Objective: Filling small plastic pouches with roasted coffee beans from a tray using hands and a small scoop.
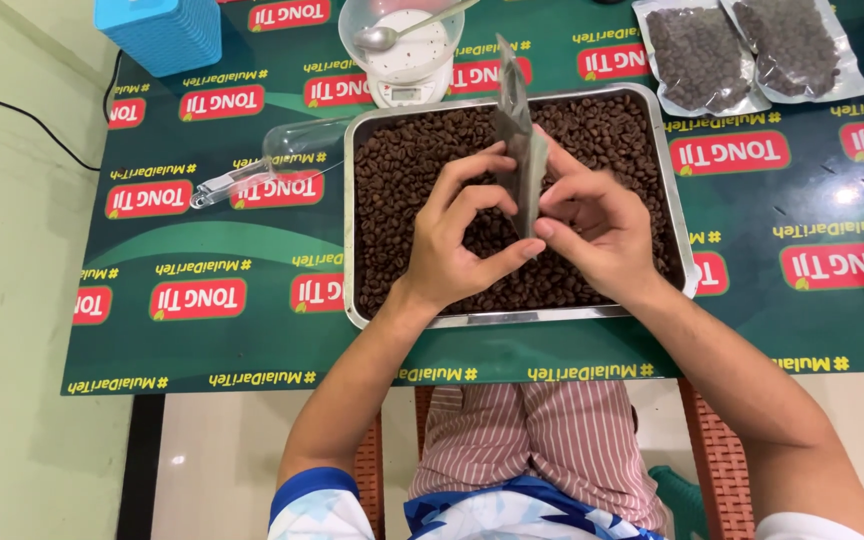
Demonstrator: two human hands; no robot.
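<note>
Both hands pinched the empty pouch [520, 150] between them: your left hand [462, 235] pressed thumb and fingertips on its lower edge from nine o'clock, your right hand [592, 225] nipped it from three o'clock. Each grip was closed on the pouch, with no slack showing between fingers and film. To open it well, you would have done best to rub the two walls apart near the mouth, keeping it upright over the tray [357, 200] so any stray beans fell back in.

It was a slim, flat, grey-clear bag, standing on edge and leaning slightly toward twelve o'clock, above the middle of the roasted coffee beans [402, 180] filling that steel tray. At ten o'clock lay a clear scoop [282, 155] on the worktop [212, 330]; at twelve sat a white scale [407, 85] carrying a bowl and spoon; at one o'clock two filled pouches [742, 50] lay flat.
</note>
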